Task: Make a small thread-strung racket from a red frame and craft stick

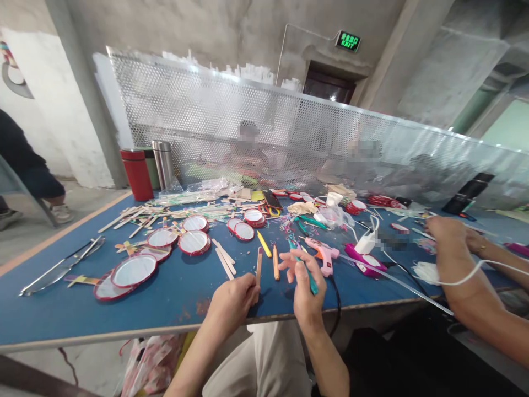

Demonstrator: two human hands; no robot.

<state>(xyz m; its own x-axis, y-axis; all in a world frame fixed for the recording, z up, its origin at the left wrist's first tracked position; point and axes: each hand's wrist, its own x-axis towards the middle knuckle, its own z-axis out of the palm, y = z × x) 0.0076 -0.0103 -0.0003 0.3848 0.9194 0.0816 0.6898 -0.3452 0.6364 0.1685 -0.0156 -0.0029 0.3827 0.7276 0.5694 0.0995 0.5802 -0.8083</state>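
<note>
My left hand is closed round the lower end of a wooden craft stick, which stands upright with a dark reddish tip. In my right hand is a teal marker, slanting between the thumb and curled fingers; part of it is hidden behind them. A yellow marker and an orange marker lie between and beyond my hands. Just right of my right hand rests a pink glue gun. Some loose craft sticks lie left of the held stick.
Several round red-rimmed discs and a pile of craft sticks cover the left side. Eyeglasses lie near the left edge. A red flask stands behind. A co-worker's arms, white cables and a purple power strip are at right.
</note>
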